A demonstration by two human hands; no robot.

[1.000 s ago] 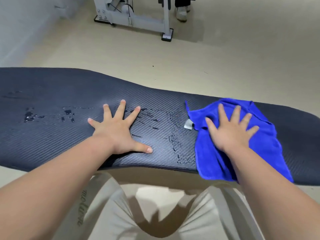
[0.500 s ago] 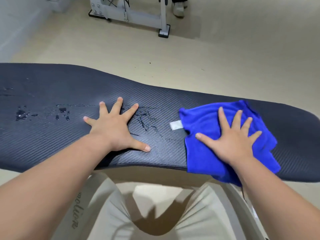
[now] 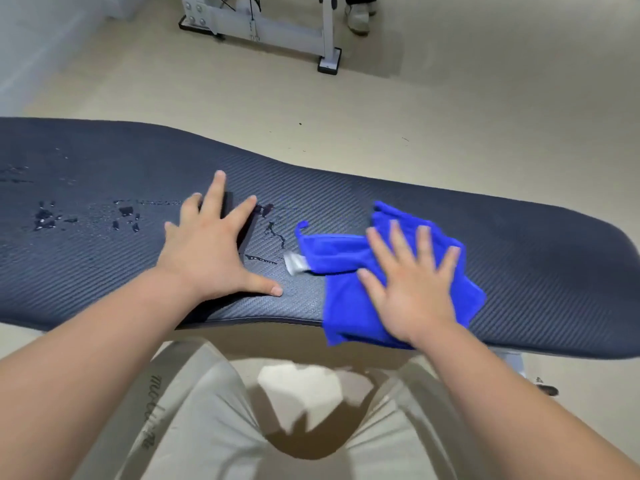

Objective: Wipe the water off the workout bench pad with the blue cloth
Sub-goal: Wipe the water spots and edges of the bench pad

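Across the bench pad (image 3: 519, 244), I am pressing both hands flat, fingers spread. Under my right hand (image 3: 412, 289) the blue cloth (image 3: 346, 306) is lying bunched near the front edge. My left hand (image 3: 207, 251) is resting empty, with water droplets (image 3: 48, 218) lying beyond it.

My left hand (image 3: 211, 249) lies palm down, fingers spread, thumb extended toward my right. My right hand (image 3: 410, 289) lies palm down, flat, fingers splayed and slightly motion-blurred. Both forearms are bare and reach forward, converging slightly.
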